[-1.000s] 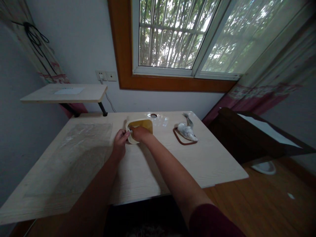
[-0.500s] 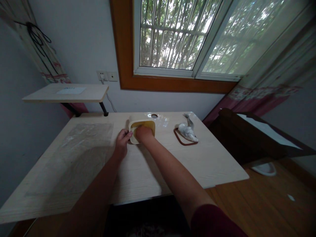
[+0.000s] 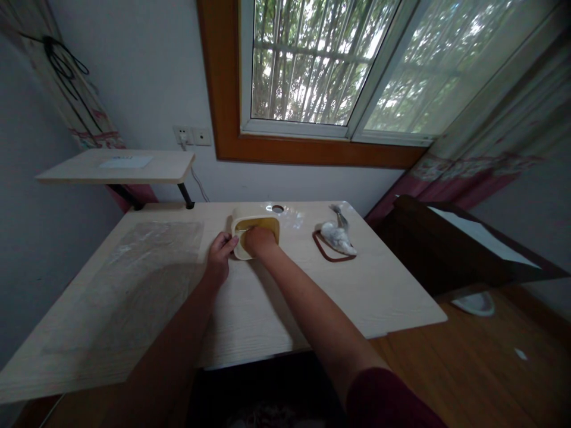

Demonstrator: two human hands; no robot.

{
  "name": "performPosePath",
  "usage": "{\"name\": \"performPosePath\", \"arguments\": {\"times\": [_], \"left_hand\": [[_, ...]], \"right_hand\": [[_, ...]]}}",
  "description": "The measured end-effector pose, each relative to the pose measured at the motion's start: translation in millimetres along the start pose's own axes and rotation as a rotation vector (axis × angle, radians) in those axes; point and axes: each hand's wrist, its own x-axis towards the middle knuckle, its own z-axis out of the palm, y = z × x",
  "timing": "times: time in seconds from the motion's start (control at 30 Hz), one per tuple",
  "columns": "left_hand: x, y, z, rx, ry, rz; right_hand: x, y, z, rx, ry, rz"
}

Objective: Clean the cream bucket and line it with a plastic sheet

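A cream rectangular container (image 3: 241, 252) with a yellowish inside stands near the far side of the table. My left hand (image 3: 219, 254) grips its left rim, with the thumb and fingers against the side. Deep in the container is my right hand (image 3: 261, 241), its back towards me. The right fingers point down and are hidden, so what they touch or hold cannot be seen. To the right lies a crumpled whitish plastic bag (image 3: 336, 238), twisted at its upper end. It rests across a brown rounded frame or lid rim (image 3: 333, 260).
A clear plastic sheet (image 3: 147, 279) covers the left part of the pale wooden table (image 3: 357, 303). A raised shelf (image 3: 89, 172) on black legs stands at the back left. Behind the container, the tabletop has a round cable hole (image 3: 277, 209). Dark furniture (image 3: 446, 255) stands to the right.
The view has shifted very slightly. Both hands keep their places at the container, and the bag and brown frame lie as before.
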Motion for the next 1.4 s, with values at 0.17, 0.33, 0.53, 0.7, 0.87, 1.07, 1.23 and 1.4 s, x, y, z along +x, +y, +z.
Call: {"name": "performPosePath", "arguments": {"times": [0.17,0.33,0.53,0.7,0.87,1.07,1.23,1.4], "left_hand": [[-0.1,3.0,-1.0,-0.016,-0.008,-0.008],[-1.1,4.4,-1.6,0.001,-0.028,-0.026],[-2.7,3.3,-0.1,0.037,-0.05,-0.025],[-1.8,0.1,-1.1,0.056,-0.028,0.022],[-3.4,-2.1,-0.5,0.094,-0.051,0.018],[-4.3,-2.4,2.0,0.069,-0.048,0.017],[-3.0,-3.6,-2.1,0.068,-0.052,0.02],[-4.2,0.6,-2.3,0.069,-0.051,0.02]], "right_hand": [[-2.0,0.4,0.7,0.026,0.042,-0.042],[-9.0,0.6,2.7,0.052,0.053,-0.142],[-32.1,2.0,0.8,0.062,0.07,-0.178],[-69.3,3.4,-3.1,0.047,0.084,-0.209],[-99.9,10.2,0.0,0.029,0.12,-0.135],[-103.9,12.2,7.6,-0.005,0.14,0.035],[-106.2,-9.5,13.0,0.063,0.205,-0.071],[-110.9,-10.3,14.3,0.086,0.192,-0.098]]}}
